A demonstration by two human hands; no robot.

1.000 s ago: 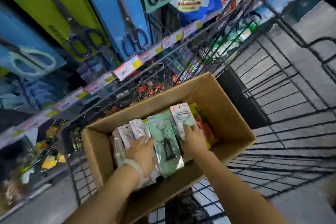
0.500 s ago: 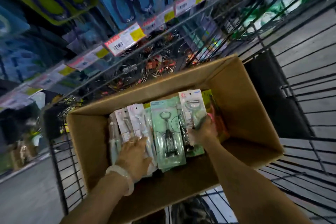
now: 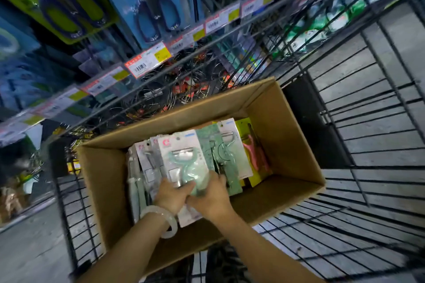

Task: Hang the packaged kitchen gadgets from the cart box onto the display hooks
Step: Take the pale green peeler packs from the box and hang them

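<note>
Nearest the camera, two bare forearms reach down into an open brown cardboard box (image 3: 285, 135) that sits in a black wire cart (image 3: 368, 122). The left wrist wears a pale translucent bangle (image 3: 161, 218). The left hand (image 3: 171, 197) curls its fingers round the lower edge of a white carded pack holding a mint-green Y-shaped peeler (image 3: 181, 163), and the right hand (image 3: 211, 195) grips the same pack from the other side, thumb and fingers closed over the peeler's handle (the two hands touch each other there). The pack lies on top of the others, tilted, inside the box.

Beneath and beside it lie more carded gadgets: grey-white packs (image 3: 145, 163) on the left, a green-backed pack (image 3: 213, 145) and another white peeler card (image 3: 232, 142) on the right, then a yellow card with a pink tool (image 3: 250, 145) against the right wall.

Beyond the box runs a shelf rail with red, white and yellow price labels (image 3: 147, 62). Above it hang blue and lime-green cards of scissors (image 3: 156, 16), blurred.
</note>
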